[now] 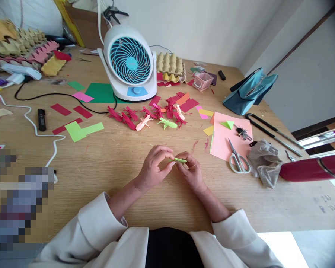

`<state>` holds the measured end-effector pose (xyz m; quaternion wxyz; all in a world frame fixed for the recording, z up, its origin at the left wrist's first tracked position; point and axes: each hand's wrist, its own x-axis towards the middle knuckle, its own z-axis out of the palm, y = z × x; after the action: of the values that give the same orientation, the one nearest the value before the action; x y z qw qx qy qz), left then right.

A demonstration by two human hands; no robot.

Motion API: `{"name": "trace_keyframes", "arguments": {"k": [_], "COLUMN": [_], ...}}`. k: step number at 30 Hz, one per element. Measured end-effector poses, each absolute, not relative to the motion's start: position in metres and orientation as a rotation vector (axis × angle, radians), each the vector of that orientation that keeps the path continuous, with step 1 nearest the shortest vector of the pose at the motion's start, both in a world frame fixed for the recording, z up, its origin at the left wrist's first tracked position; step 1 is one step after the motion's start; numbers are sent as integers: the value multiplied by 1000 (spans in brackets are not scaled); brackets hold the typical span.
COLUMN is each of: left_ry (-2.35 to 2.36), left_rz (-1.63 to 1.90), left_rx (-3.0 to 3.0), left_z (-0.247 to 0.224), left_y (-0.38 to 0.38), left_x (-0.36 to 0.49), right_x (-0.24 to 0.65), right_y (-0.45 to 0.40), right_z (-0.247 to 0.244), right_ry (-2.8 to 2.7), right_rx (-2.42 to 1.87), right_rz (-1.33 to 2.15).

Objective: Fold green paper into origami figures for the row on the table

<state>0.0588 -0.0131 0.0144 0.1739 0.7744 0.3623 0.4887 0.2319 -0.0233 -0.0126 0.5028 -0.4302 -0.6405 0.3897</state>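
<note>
A small folded piece of light green paper (pixel 181 160) is pinched between my two hands, just above the wooden table. My left hand (pixel 156 163) grips its left end between thumb and fingers. At the other end, my right hand (pixel 191 168) closes on the paper with thumb and fingertips. Beyond my hands lies a row of folded paper figures: several red ones (pixel 127 121), a pale pink one (pixel 144 123) and a green one (pixel 168 123). Cut green paper (pixel 75 131) rests to the left.
A white fan (pixel 131 63) stands behind the figures. To the right are pink paper sheets (pixel 223 137), scissors (pixel 238 160), keys (pixel 243 133), a crumpled bag (pixel 264 162), a red bottle (pixel 309 169) and a teal bag (pixel 247 93). A black marker (pixel 41 120) and white cable (pixel 30 130) lie left.
</note>
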Motion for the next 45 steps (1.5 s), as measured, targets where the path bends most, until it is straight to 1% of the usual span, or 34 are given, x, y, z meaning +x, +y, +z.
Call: {"name": "trace_keyframes", "arguments": {"k": [5,16,31,45], "left_ry": [1088,1090,1132,1058], "left_rz": [1375,1293,1354,1284], "left_rx": [2175,2077,2010,1981], "left_z": [12,12,8,8], "left_y": [-9,0,-4,-2], "left_x": [56,51,55,55], "right_x": [232,235,231,231], "right_y": [-24,-18,-20,-20], "right_z": [-14,-26,-15,-16], "right_ry": [-1559,-1386,-1411,-1361], "right_rx": [-1098,-1107,-1147,-1196], "right_rz": [962,1188,1270,1330]}}
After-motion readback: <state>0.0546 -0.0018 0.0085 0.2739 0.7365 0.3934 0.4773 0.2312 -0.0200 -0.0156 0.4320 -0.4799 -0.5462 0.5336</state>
